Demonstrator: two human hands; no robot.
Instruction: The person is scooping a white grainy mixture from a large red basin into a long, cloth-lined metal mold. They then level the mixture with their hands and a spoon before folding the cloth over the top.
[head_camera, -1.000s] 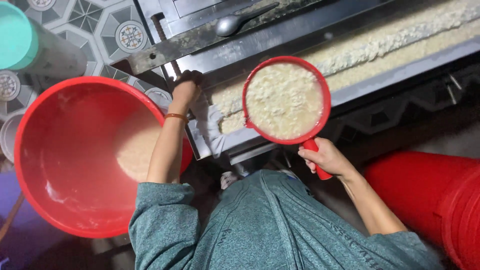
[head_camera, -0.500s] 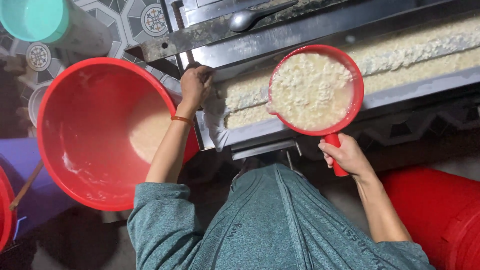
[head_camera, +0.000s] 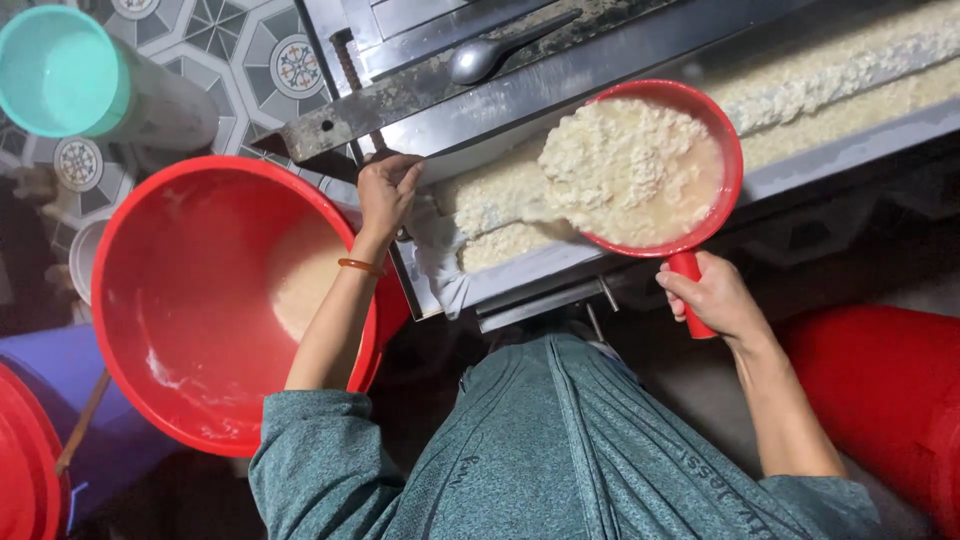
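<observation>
Round red plastic scoop (head_camera: 640, 170) with a short straight handle, filled nearly to its rim with wet, lumpy white curd. It is held over the long shallow metal tray (head_camera: 850, 165), above the tray's near edge and tilted slightly toward the tray's left end. The right hand (head_camera: 712, 298) grips the handle, fingers wrapped fully closed around it, just outside the tray's near edge. So loaded, the scoop is probably heavy and front-weighted; the curd looks soft, loose and liable to slop, and the wet plastic may be slippery. The handle is the only dry, firm hold. The left hand (head_camera: 385, 190) rests at the tray's left end, fingers curled over a corner of white cloth (head_camera: 440, 255) that lines the tray; how tightly it grips cannot be told.

Curd already covers the tray floor from left end to right. Beyond the tray's far edge lies a metal ledge bearing a grey metal spoon (head_camera: 480, 58). Left of the tray stands a large red plastic basin (head_camera: 170, 330) holding a little pale liquid, its rim close against the tray's left end. Open room lies above the tray; the far ledge and the basin rim bound sideways movement. A teal plastic cylinder (head_camera: 60, 75) lies farther left of the tray, on patterned floor tiles (head_camera: 250, 50).
</observation>
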